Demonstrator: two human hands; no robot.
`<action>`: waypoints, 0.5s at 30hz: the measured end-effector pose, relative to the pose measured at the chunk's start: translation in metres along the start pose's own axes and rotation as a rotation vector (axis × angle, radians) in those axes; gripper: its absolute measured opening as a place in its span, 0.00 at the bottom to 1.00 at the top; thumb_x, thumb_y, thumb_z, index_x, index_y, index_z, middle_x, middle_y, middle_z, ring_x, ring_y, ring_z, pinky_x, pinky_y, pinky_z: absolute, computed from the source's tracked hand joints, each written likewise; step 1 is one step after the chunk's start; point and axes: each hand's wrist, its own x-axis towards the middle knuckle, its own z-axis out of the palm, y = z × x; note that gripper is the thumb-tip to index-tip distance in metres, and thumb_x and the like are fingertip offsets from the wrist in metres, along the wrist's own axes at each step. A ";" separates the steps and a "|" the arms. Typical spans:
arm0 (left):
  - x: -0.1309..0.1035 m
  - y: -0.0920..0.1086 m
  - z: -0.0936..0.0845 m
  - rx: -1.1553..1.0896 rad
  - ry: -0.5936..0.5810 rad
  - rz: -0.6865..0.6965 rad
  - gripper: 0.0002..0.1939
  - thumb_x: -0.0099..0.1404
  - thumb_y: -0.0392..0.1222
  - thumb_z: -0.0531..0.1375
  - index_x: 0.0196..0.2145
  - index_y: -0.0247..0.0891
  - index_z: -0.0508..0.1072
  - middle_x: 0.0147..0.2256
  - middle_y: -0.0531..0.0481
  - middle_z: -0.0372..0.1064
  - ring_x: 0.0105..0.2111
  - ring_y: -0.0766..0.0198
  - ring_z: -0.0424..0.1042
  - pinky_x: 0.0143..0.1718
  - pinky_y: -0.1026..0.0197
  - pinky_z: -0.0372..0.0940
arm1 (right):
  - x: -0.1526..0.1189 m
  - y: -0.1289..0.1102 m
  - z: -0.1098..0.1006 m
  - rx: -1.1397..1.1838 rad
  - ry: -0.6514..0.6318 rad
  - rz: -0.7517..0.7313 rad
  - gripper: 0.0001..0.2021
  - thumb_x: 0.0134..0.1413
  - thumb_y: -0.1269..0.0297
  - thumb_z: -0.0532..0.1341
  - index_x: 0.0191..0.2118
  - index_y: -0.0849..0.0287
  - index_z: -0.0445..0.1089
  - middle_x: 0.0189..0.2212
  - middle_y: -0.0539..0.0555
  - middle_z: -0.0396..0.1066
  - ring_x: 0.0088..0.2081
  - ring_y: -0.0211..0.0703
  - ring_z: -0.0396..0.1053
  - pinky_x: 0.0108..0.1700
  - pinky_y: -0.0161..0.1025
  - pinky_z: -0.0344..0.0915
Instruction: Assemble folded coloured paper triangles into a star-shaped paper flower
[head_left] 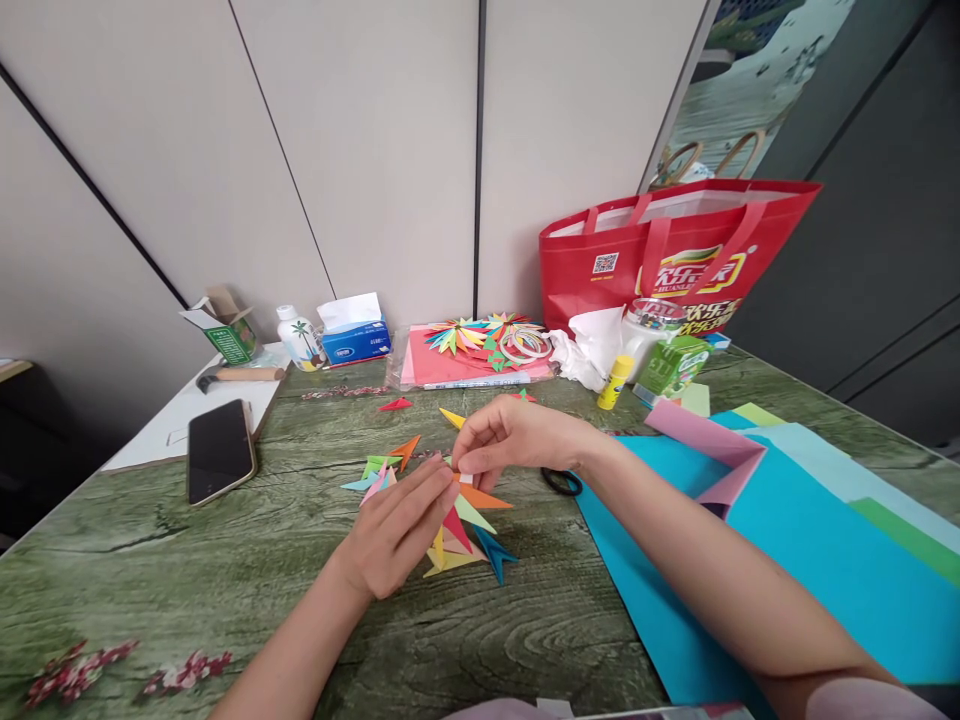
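Observation:
Folded paper pieces in several colours lie in a cluster around my hands on the green table [225, 580]. My left hand [405, 525] bends over them, its fingers pressed together on the folded pieces; an orange piece [484, 497], a pale green piece [475, 516] and a red piece [457, 528] stick out beside it. My right hand [499, 440] has its fingers closed in a pinch at the same spot, with a small white bit at the fingertips. A dark blue folded piece [495, 553] lies nearer the front. What both hands grip exactly is partly hidden.
A phone [220, 452] and hammer [240, 374] are at the left. Behind are a tissue pack [356, 342], finished paper stars [457, 336] and a glue stick [615, 382]. A red bag [585, 270] stands back right; blue paper sheets [810, 560] cover the right side.

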 end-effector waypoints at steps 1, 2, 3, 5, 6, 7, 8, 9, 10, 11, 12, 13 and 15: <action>0.001 -0.001 0.000 0.008 0.010 0.016 0.26 0.62 0.25 0.49 0.57 0.31 0.56 0.41 0.39 0.73 0.52 0.56 0.62 0.48 0.57 0.64 | 0.000 0.000 0.000 0.003 0.000 0.002 0.06 0.44 0.66 0.63 0.31 0.61 0.71 0.23 0.46 0.71 0.23 0.29 0.68 0.31 0.31 0.68; 0.001 -0.001 0.000 0.015 0.020 0.031 0.26 0.61 0.25 0.49 0.57 0.30 0.57 0.40 0.39 0.73 0.52 0.56 0.62 0.48 0.57 0.64 | 0.000 -0.001 0.001 0.004 0.002 0.004 0.06 0.43 0.67 0.64 0.30 0.61 0.71 0.22 0.46 0.70 0.23 0.29 0.68 0.30 0.31 0.68; 0.001 -0.002 0.000 0.020 0.029 0.046 0.25 0.61 0.25 0.49 0.57 0.29 0.57 0.40 0.39 0.74 0.52 0.56 0.62 0.48 0.57 0.64 | 0.000 -0.001 0.002 0.002 0.006 0.009 0.05 0.42 0.68 0.64 0.30 0.62 0.71 0.21 0.45 0.70 0.23 0.30 0.68 0.29 0.31 0.67; 0.001 -0.003 0.001 0.024 0.037 0.062 0.25 0.61 0.26 0.49 0.57 0.28 0.58 0.40 0.38 0.73 0.52 0.55 0.62 0.48 0.56 0.64 | 0.001 -0.001 0.003 -0.006 0.024 0.024 0.04 0.41 0.69 0.64 0.28 0.63 0.70 0.19 0.45 0.69 0.21 0.29 0.67 0.27 0.30 0.67; 0.000 -0.003 0.001 0.026 0.034 0.065 0.24 0.61 0.26 0.49 0.56 0.28 0.58 0.40 0.38 0.73 0.52 0.55 0.63 0.48 0.56 0.65 | 0.002 0.000 0.004 -0.012 0.032 0.029 0.04 0.42 0.69 0.64 0.27 0.63 0.69 0.19 0.45 0.68 0.21 0.29 0.66 0.27 0.30 0.66; -0.002 -0.004 0.002 0.024 0.028 0.062 0.24 0.61 0.26 0.49 0.56 0.28 0.59 0.41 0.38 0.73 0.52 0.55 0.63 0.48 0.56 0.65 | 0.002 0.001 0.005 -0.019 0.039 0.033 0.04 0.42 0.69 0.63 0.27 0.63 0.69 0.19 0.45 0.68 0.21 0.29 0.66 0.26 0.30 0.66; -0.003 -0.004 0.003 0.020 0.021 0.056 0.23 0.61 0.26 0.49 0.55 0.29 0.60 0.41 0.38 0.73 0.51 0.55 0.63 0.47 0.56 0.65 | 0.003 0.002 0.006 -0.025 0.045 0.034 0.04 0.42 0.69 0.63 0.27 0.63 0.68 0.19 0.45 0.68 0.21 0.29 0.66 0.26 0.30 0.66; -0.005 -0.004 0.005 0.016 0.020 0.043 0.22 0.61 0.27 0.49 0.54 0.30 0.62 0.41 0.38 0.73 0.51 0.55 0.64 0.47 0.56 0.65 | 0.004 0.002 0.006 -0.033 0.050 0.033 0.04 0.43 0.68 0.63 0.27 0.63 0.68 0.19 0.45 0.68 0.21 0.29 0.66 0.27 0.29 0.66; -0.006 -0.004 0.007 0.013 0.033 0.020 0.21 0.61 0.27 0.50 0.53 0.31 0.63 0.41 0.39 0.73 0.49 0.55 0.66 0.46 0.57 0.66 | 0.004 0.003 0.007 -0.042 0.053 0.031 0.05 0.43 0.67 0.63 0.27 0.63 0.68 0.19 0.46 0.67 0.21 0.29 0.66 0.27 0.29 0.66; -0.007 -0.004 0.009 0.010 0.060 -0.015 0.21 0.60 0.27 0.51 0.51 0.33 0.65 0.42 0.40 0.73 0.48 0.56 0.68 0.45 0.57 0.66 | 0.005 0.003 0.007 -0.049 0.053 0.025 0.06 0.44 0.66 0.63 0.27 0.63 0.68 0.19 0.46 0.67 0.22 0.29 0.66 0.27 0.29 0.66; -0.006 -0.004 0.012 0.010 0.107 -0.073 0.20 0.60 0.27 0.53 0.49 0.36 0.68 0.42 0.41 0.73 0.45 0.57 0.70 0.43 0.59 0.67 | 0.005 0.003 0.007 -0.050 0.057 0.016 0.07 0.45 0.64 0.63 0.27 0.63 0.67 0.20 0.46 0.67 0.21 0.29 0.66 0.27 0.29 0.65; -0.005 -0.003 0.014 0.003 0.179 -0.140 0.18 0.59 0.28 0.54 0.46 0.38 0.70 0.41 0.42 0.73 0.42 0.59 0.72 0.40 0.61 0.68 | 0.006 0.003 0.008 -0.040 0.065 0.002 0.08 0.46 0.62 0.62 0.27 0.63 0.67 0.20 0.46 0.67 0.21 0.29 0.66 0.26 0.30 0.65; -0.001 -0.004 0.018 -0.085 0.303 -0.353 0.14 0.57 0.28 0.56 0.38 0.39 0.74 0.37 0.46 0.74 0.35 0.63 0.73 0.36 0.63 0.68 | 0.008 0.004 0.008 0.009 0.091 -0.038 0.11 0.48 0.58 0.60 0.28 0.62 0.66 0.21 0.47 0.68 0.21 0.30 0.66 0.27 0.32 0.66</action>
